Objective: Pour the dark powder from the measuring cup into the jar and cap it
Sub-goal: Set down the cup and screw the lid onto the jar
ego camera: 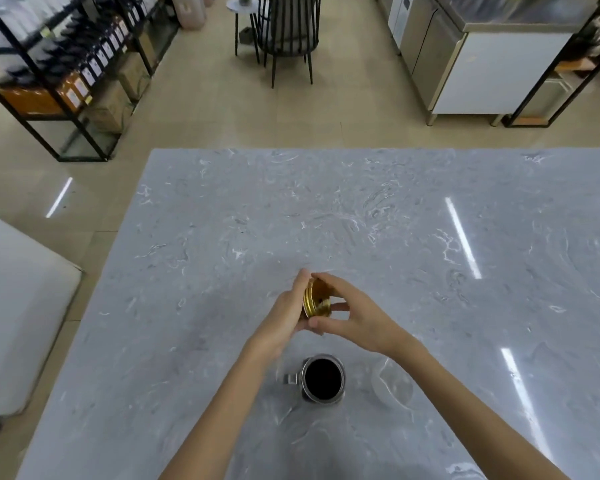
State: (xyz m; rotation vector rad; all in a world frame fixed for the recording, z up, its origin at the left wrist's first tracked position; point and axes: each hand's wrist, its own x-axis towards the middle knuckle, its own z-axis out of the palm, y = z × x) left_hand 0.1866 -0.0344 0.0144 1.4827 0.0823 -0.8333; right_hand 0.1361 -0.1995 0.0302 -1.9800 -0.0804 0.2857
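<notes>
Nearest me, below my wrists, the jar (323, 378) stands open on the table (430, 237), dark powder inside. The empty cup (394, 384) lies just right of it, under my right forearm. Farther out, both hands meet on the gold lid (315, 299) — left hand (284, 317) cupping its edge, right hand (354, 315) with fingers closed around it — tilted, held above the table.

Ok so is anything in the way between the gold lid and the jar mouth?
Nothing visible. Both hands, left hand and right hand, hold the gold lid above the table, beyond the open jar. The clear cup sits off to the jar's right.
</notes>
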